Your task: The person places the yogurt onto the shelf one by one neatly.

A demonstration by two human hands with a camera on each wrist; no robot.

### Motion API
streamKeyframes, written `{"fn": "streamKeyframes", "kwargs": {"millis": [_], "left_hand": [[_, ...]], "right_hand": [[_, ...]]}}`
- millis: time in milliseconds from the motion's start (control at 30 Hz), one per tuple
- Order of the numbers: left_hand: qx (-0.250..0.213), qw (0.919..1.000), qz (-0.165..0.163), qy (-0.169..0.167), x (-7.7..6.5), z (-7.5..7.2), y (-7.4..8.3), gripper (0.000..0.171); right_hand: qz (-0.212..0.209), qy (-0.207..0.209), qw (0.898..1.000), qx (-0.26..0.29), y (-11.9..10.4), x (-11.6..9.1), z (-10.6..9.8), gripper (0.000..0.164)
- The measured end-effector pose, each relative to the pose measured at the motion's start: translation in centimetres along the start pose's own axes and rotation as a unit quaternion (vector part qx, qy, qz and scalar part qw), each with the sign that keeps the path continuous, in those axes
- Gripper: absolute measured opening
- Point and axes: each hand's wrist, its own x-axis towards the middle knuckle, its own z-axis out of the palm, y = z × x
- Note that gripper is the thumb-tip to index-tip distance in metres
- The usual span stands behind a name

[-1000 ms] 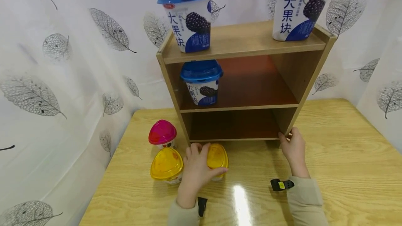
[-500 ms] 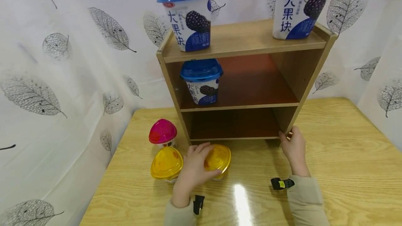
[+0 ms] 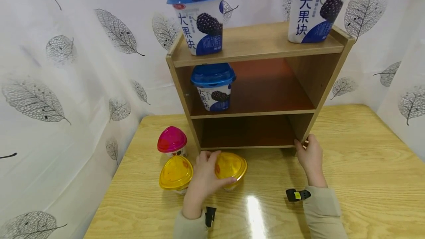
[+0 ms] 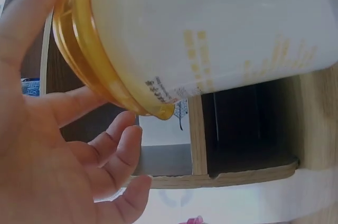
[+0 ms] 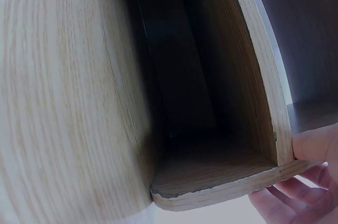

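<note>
Bright table [image 3: 372, 165]; 1 glare streak [image 3: 255, 217]; lower compartment [image 3: 249, 132] dim.

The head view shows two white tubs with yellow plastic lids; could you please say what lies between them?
The person's left hand lies there in the head view, between the left tub and the right tub it grips.

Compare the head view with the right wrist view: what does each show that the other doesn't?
Only the head view shows the left hand, the yellow tub it holds, the other yellow tub, the pink tub and three blue tubs.
Only the right wrist view shows the chipped edge and inside the gap under the bottom board.
Both show the right hand gripping the shelf, and the table.
</note>
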Motion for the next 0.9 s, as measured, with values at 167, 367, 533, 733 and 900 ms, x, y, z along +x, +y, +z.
{"fn": "streamKeyframes", "kwargs": {"millis": [167, 367, 533, 733, 900], "left_hand": [[-0.028, 0.9994, -0.012, -0.016, 0.16, 0.04, -0.09, 0.075], [-0.05, 0.9985, 0.004, -0.021, 0.44, 0.07, -0.26, 0.068], [-0.072, 0.9966, 0.037, -0.011, 0.65, 0.15, -0.42, 0.059], [-0.092, 0.994, 0.06, -0.002, 0.76, 0.32, -0.57, 0.051], [-0.101, 0.9941, 0.037, -0.016, 0.95, 0.6, -0.83, 0.071]], "right_hand": [[0.003, -0.002, 1.0, 0.0, -0.02, -0.04, -0.02, 0.023], [0.009, -0.005, 1.0, -0.002, -0.09, -0.05, -0.07, 0.024], [0.007, -0.002, 1.0, -0.004, -0.08, -0.01, -0.07, 0.024], [0.004, 0.002, 1.0, -0.008, -0.07, 0.0, -0.08, 0.024], [0.006, -0.003, 1.0, -0.002, -0.13, -0.02, -0.12, 0.025]]}}
